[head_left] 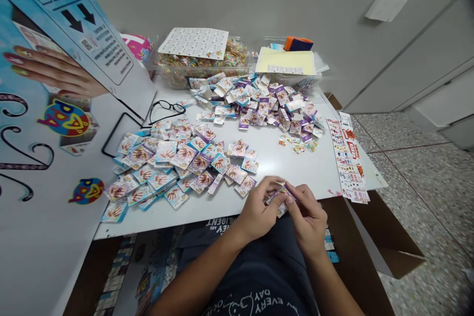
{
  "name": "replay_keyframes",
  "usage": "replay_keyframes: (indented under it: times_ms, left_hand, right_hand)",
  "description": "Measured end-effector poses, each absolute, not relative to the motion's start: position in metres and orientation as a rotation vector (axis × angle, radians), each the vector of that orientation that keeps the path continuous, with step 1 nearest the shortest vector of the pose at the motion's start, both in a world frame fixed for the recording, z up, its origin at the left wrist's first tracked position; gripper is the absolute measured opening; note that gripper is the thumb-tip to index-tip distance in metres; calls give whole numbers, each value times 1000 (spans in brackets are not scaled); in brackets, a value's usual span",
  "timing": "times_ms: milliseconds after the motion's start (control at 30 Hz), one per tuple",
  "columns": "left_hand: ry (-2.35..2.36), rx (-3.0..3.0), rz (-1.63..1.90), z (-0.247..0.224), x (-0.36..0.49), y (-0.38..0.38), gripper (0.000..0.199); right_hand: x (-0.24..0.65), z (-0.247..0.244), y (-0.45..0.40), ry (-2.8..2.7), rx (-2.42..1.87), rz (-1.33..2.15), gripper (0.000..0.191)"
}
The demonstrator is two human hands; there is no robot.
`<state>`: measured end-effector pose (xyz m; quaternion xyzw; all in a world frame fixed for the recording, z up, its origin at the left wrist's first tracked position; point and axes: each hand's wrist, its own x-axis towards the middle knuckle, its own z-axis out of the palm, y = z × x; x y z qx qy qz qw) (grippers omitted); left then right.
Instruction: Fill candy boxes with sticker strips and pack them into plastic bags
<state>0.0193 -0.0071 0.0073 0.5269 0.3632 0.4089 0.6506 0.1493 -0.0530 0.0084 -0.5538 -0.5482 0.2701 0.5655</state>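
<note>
At the near edge of the white table [303, 173], a seated person in a dark printed shirt [255, 276] holds one small box [282, 210] in both hands, just above lap level. The left hand [263, 207] grips it, fingers curled round, thumb pressed to its face; the right hand [306, 215] pinches its other side between thumb and fingers.

On the table's left half, from where the person sits, lies a spread pile of closed boxes [177, 158], each printed with a hand. Toward the table's back is a heap of loose boxes [263, 103], some with flaps standing up. Towards the table's right side, small colourful packets [296, 144] lie scattered.

Along the table's back edge stand two clear tubs: the left tub [174, 75] is full of bright packets, with a printed sheet [192, 42] on top; the right one carries yellow paper [285, 57]. Black glasses [166, 105] rest at the table's back left. Long sticker sheets [342, 153] lie along the table's right end.
</note>
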Motion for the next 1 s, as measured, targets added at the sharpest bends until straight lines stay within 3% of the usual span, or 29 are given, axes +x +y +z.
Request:
replay_keyframes:
  times_ms: [100, 233, 333, 500, 600, 667, 833, 1000]
  left_hand:
    - [888, 1132, 1049, 4, 21, -8, 42]
    - [982, 1276, 1130, 5, 15, -3, 16]
    - [1115, 1512, 1067, 13, 5, 5, 10]
    - [1748, 1738, 1176, 36, -30, 30, 22]
    - [2094, 1688, 1336, 44, -66, 57, 33]
    - [2222, 1723, 1258, 45, -89, 75, 33]
    - [2376, 1845, 1160, 36, -124, 97, 25]
    - [2334, 2004, 1274, 28, -126, 98, 28]
  right_hand:
    - [141, 10, -52, -1295, -1286, 604, 33]
    - [141, 8, -43, -1430, -1314, 678, 37]
    - [154, -1, -33, -1451, -1268, 868, 31]
    - [171, -29, -29, -1048, -1250, 943, 21]
    - [176, -39, -32, -915, -1327, 937, 21]
    - [182, -41, -35, -860, -1358, 920, 23]
    - [229, -35, -30, -848, -1467, 742, 27]
    - [322, -10, 19, -1346, -1899, 184, 43]
